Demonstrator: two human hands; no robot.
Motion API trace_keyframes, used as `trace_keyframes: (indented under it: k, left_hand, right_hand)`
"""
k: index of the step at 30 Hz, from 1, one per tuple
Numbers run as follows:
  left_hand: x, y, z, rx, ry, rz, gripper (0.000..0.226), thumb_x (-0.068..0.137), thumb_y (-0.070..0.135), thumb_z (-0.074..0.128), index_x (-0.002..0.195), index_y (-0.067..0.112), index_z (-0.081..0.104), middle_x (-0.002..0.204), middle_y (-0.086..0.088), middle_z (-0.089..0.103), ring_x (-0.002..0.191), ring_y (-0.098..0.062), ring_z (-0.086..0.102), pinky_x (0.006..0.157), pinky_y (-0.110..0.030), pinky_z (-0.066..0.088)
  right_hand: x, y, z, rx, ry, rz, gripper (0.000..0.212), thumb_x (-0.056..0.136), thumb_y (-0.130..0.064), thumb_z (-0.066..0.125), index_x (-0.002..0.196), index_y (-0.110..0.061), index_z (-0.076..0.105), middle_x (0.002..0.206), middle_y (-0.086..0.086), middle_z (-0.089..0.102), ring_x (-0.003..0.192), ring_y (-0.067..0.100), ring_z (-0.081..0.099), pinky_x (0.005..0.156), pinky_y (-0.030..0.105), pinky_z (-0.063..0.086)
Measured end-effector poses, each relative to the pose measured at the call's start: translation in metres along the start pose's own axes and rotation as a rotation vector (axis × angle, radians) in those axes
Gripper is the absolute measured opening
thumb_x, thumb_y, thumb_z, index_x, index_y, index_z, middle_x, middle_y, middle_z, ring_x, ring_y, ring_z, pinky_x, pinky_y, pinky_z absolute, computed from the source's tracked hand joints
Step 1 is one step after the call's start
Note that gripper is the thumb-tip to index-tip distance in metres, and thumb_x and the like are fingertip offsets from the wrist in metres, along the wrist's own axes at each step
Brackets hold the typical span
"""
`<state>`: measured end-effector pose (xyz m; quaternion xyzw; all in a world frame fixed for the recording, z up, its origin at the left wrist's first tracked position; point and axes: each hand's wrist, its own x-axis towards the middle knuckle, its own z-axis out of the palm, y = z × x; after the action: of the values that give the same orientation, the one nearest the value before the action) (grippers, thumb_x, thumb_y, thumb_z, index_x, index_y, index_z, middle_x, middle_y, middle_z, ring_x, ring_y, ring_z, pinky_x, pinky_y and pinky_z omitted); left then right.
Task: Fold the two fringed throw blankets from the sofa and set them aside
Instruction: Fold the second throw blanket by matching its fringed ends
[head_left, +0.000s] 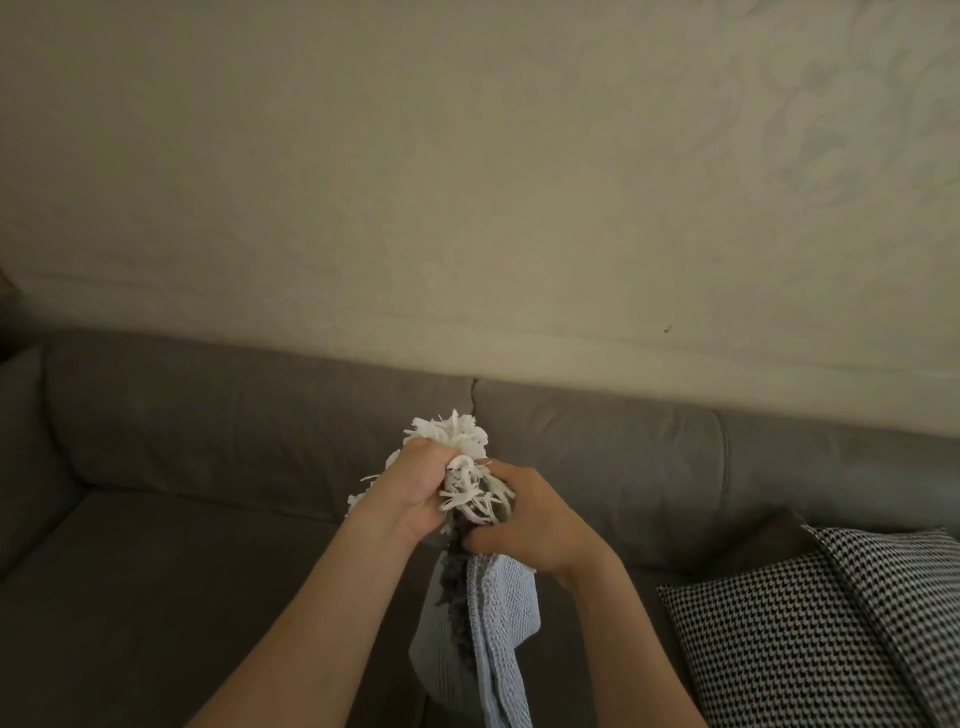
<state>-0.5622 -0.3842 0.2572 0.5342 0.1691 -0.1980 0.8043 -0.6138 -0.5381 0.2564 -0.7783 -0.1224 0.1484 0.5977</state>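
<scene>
A light grey knitted throw blanket (493, 618) with a white fringe (457, 436) and a dark fringe hangs bunched in front of me, above the sofa seat. My left hand (415, 488) grips the white fringed edge at the top. Close beside it, my right hand (524, 514) grips the same bunched edge just below the white tassels. The blanket's lower part runs out of the bottom of the frame. A second blanket is not in view.
A brown sofa (208, 571) stretches across the lower frame, with its backrest against a pale wall (467, 182). A black-and-white patterned cushion (810, 623) lies on the seat at the right.
</scene>
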Motion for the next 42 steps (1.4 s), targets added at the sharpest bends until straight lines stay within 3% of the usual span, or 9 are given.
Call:
trace_keyframes:
  k: [7, 12, 18, 24, 31, 33, 35, 40, 42]
  left_hand:
    - [-0.003, 0.013, 0.009, -0.190, -0.062, -0.006, 0.039, 0.094, -0.022, 0.030, 0.111, -0.012, 0.064, 0.101, -0.027, 0.067, 0.089, -0.039, 0.067, 0.067, -0.046, 0.066]
    - [-0.007, 0.020, 0.011, -0.254, -0.066, -0.027, 0.039, 0.099, -0.019, 0.030, 0.105, -0.012, 0.068, 0.099, -0.029, 0.074, 0.086, -0.036, 0.076, 0.057, -0.040, 0.064]
    - [-0.017, 0.019, 0.015, -0.196, -0.110, -0.081, 0.037, 0.099, -0.019, 0.029, 0.106, -0.017, 0.066, 0.091, -0.031, 0.076, 0.073, -0.035, 0.079, 0.057, -0.040, 0.065]
    - [-0.017, 0.023, 0.020, -0.181, -0.035, -0.124, 0.036, 0.101, -0.016, 0.029, 0.107, -0.018, 0.064, 0.092, -0.030, 0.072, 0.077, -0.037, 0.074, 0.055, -0.041, 0.065]
    - [-0.010, 0.031, 0.027, -0.251, 0.127, -0.094, 0.034, 0.106, -0.004, 0.032, 0.092, -0.009, 0.063, 0.074, -0.023, 0.070, 0.077, -0.032, 0.064, 0.052, -0.034, 0.060]
    - [-0.003, 0.031, 0.026, -0.308, 0.186, -0.062, 0.027, 0.102, -0.008, 0.035, 0.102, -0.010, 0.062, 0.095, -0.026, 0.069, 0.084, -0.033, 0.067, 0.047, -0.029, 0.060]
    - [0.004, 0.031, 0.025, -0.375, 0.266, -0.028, 0.042, 0.092, -0.017, 0.035, 0.129, -0.014, 0.057, 0.122, -0.036, 0.066, 0.105, -0.043, 0.071, 0.052, -0.044, 0.064]
    - [0.007, 0.026, 0.028, -0.491, 0.290, -0.016, 0.041, 0.095, -0.017, 0.029, 0.125, -0.017, 0.058, 0.108, -0.038, 0.067, 0.089, -0.043, 0.071, 0.044, -0.041, 0.060]
    - [0.014, 0.022, 0.025, -0.455, 0.277, 0.005, 0.063, 0.085, -0.023, 0.033, 0.143, -0.009, 0.050, 0.120, -0.038, 0.065, 0.096, -0.045, 0.074, 0.060, -0.052, 0.065]
  right_hand:
    - [-0.002, 0.007, 0.000, 0.191, 0.179, -0.039, 0.038, 0.088, 0.005, 0.077, 0.120, -0.017, 0.078, 0.105, 0.009, 0.081, 0.090, 0.015, 0.071, 0.082, 0.034, 0.056]
    - [-0.001, 0.013, 0.012, 0.496, 0.277, -0.004, 0.032, 0.093, 0.009, 0.069, 0.120, -0.006, 0.077, 0.115, 0.021, 0.078, 0.112, 0.042, 0.072, 0.106, 0.061, 0.053]
    - [0.003, 0.010, 0.019, 0.634, 0.397, -0.018, 0.027, 0.093, 0.005, 0.072, 0.118, -0.006, 0.078, 0.115, 0.022, 0.077, 0.111, 0.043, 0.073, 0.103, 0.063, 0.055]
    - [0.003, 0.000, 0.021, 0.370, 0.587, -0.120, 0.047, 0.088, 0.020, 0.059, 0.107, -0.016, 0.082, 0.101, 0.004, 0.082, 0.098, 0.022, 0.078, 0.087, 0.037, 0.063]
    - [-0.006, -0.009, 0.031, 0.283, 0.458, -0.284, 0.039, 0.086, 0.007, 0.073, 0.117, -0.017, 0.077, 0.100, 0.012, 0.079, 0.088, 0.019, 0.071, 0.080, 0.041, 0.058]
    - [-0.007, -0.010, 0.028, 0.214, 0.421, -0.336, 0.053, 0.079, 0.007, 0.081, 0.126, -0.016, 0.072, 0.108, 0.006, 0.079, 0.097, 0.021, 0.075, 0.087, 0.042, 0.061]
    - [-0.007, -0.011, 0.026, 0.136, 0.386, -0.340, 0.067, 0.074, 0.007, 0.084, 0.133, -0.020, 0.067, 0.116, 0.002, 0.077, 0.104, 0.024, 0.075, 0.092, 0.045, 0.061]
    - [-0.001, -0.010, 0.031, -0.058, 0.536, -0.342, 0.069, 0.075, 0.005, 0.086, 0.131, -0.029, 0.066, 0.117, -0.015, 0.074, 0.108, 0.005, 0.072, 0.091, 0.020, 0.057]
    - [0.003, -0.008, 0.029, -0.095, 0.573, -0.323, 0.066, 0.076, 0.011, 0.080, 0.128, -0.028, 0.067, 0.110, -0.014, 0.075, 0.099, 0.005, 0.073, 0.083, 0.017, 0.056]
